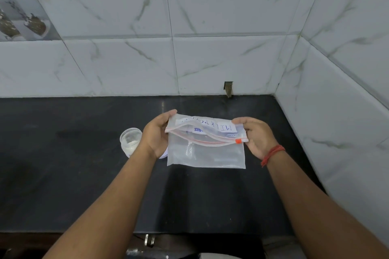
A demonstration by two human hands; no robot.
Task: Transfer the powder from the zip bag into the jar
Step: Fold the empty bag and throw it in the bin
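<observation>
A clear zip bag (207, 153) with a red zip strip, an orange slider at its right end and a white label with handwriting hangs above the black counter (73, 174). Its mouth is parted and it looks almost empty. My left hand (156, 134) pinches the bag's top left corner. My right hand (255, 136) holds the top right corner beside the slider. A small clear jar (130, 139) holding white powder stands open on the counter just left of my left wrist. A pale round thing, perhaps the jar's lid (163, 155), peeks out under my left hand.
White marble-pattern tiled walls (189, 58) close off the counter at the back and on the right, forming a corner. The counter's front edge (105, 231) runs near the bottom of the view, with dark fittings below it.
</observation>
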